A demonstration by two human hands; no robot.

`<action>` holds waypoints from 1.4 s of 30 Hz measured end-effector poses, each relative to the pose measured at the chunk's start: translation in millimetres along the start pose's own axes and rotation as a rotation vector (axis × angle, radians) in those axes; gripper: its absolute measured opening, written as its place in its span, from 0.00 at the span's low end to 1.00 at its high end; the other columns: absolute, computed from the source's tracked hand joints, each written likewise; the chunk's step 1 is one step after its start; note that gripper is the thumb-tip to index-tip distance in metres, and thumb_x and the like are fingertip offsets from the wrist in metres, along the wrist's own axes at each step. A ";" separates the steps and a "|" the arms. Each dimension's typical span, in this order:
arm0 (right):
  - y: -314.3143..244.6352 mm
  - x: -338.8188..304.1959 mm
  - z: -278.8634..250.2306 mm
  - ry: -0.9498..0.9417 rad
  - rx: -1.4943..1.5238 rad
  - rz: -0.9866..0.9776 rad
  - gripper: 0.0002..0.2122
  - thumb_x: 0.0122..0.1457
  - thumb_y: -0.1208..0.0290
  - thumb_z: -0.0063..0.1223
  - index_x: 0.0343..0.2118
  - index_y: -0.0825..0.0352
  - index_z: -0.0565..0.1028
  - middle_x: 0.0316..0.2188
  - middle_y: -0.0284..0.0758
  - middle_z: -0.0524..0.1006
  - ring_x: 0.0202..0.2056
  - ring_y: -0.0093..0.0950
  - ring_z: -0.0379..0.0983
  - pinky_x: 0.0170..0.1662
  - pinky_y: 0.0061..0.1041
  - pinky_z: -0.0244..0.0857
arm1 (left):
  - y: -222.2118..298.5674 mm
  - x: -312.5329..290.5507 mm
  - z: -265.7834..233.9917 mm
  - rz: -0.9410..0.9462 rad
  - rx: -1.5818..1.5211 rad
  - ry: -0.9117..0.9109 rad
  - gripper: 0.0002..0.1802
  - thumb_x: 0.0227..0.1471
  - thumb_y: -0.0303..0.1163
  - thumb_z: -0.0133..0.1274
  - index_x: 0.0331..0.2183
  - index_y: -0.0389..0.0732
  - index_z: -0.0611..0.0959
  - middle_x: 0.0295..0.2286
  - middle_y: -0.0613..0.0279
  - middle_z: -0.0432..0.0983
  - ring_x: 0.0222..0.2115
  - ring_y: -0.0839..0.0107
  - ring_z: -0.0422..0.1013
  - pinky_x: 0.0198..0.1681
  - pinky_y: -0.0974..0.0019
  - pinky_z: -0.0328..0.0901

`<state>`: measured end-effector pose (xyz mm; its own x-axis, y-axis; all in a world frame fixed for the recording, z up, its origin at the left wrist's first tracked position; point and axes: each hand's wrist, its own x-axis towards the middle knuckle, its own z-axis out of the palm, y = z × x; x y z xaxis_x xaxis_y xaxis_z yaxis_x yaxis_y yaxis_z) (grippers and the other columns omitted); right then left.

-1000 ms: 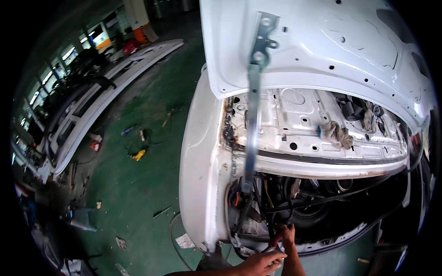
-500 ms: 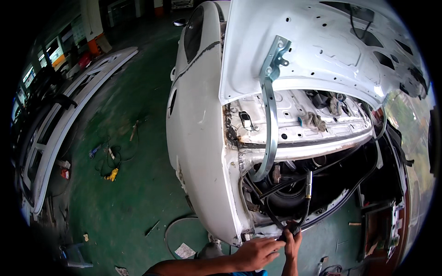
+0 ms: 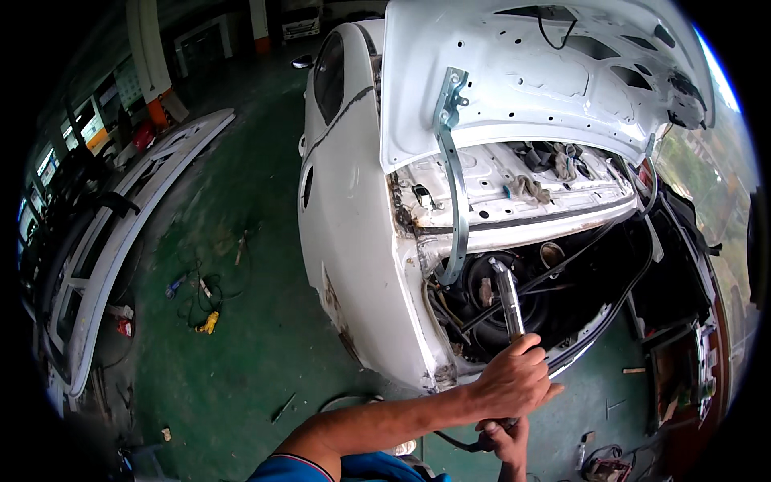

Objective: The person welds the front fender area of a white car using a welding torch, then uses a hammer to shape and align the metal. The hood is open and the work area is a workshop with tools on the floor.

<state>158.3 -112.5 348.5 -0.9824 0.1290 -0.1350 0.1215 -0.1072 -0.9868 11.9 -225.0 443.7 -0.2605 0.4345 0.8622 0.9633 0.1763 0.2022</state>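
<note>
My left hand (image 3: 516, 376) is closed round the lower end of a shiny silver tube-shaped tool (image 3: 508, 301), pointing up over the open car boot. Just below, my right hand (image 3: 507, 443) is closed on a dark piece, perhaps a hose or the tool's lower end; my left hand partly hides it. A black hose-like strip (image 3: 456, 442) runs out to the left of the right hand. Both hands are in front of the rear of a white car (image 3: 357, 217), whose boot lid (image 3: 498, 96) is raised on a metal hinge arm (image 3: 454, 177).
Inside the boot lie a round dark wheel-like shape (image 3: 530, 309) and black strips. Gloves (image 3: 528, 189) rest on the white rear shelf. A yellow tool (image 3: 208, 323) with cables lies on the green floor (image 3: 241, 361). A long white body panel (image 3: 152, 189) stands at left.
My left hand has moved up and right, from beside the right hand onto the silver tool. The tool now tilts left and is nearer. My right hand is lower, and the view has shifted.
</note>
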 end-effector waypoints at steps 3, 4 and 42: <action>9.9 5.5 16.4 0.040 -0.085 -0.045 0.18 0.55 0.71 0.62 0.45 0.72 0.68 0.24 0.31 0.75 0.21 0.19 0.69 0.25 0.20 0.64 | -12.5 -18.3 -5.7 -0.036 -0.025 -0.025 0.19 0.45 0.37 0.63 0.11 0.41 0.77 0.13 0.63 0.66 0.22 0.64 0.65 0.49 0.53 0.64; 2.4 7.0 23.9 0.053 -0.128 -0.076 0.20 0.55 0.72 0.62 0.47 0.72 0.67 0.25 0.31 0.75 0.22 0.19 0.69 0.26 0.20 0.65 | -19.5 -20.0 -12.7 -0.069 -0.042 0.003 0.19 0.46 0.37 0.63 0.11 0.42 0.76 0.13 0.64 0.64 0.22 0.65 0.64 0.49 0.53 0.64; -66.2 82.5 118.2 0.158 -0.678 0.316 0.18 0.51 0.74 0.61 0.45 0.71 0.71 0.31 0.36 0.79 0.30 0.26 0.74 0.37 0.27 0.69 | -162.5 -70.3 -46.9 -0.289 -0.385 -0.062 0.21 0.53 0.42 0.60 0.15 0.44 0.72 0.19 0.63 0.64 0.26 0.63 0.65 0.47 0.54 0.63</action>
<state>52.5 -211.2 413.3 -0.8606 0.3379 -0.3809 0.5041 0.4591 -0.7315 -123.3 -325.5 372.0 -0.5126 0.4700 0.7186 0.8017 -0.0376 0.5965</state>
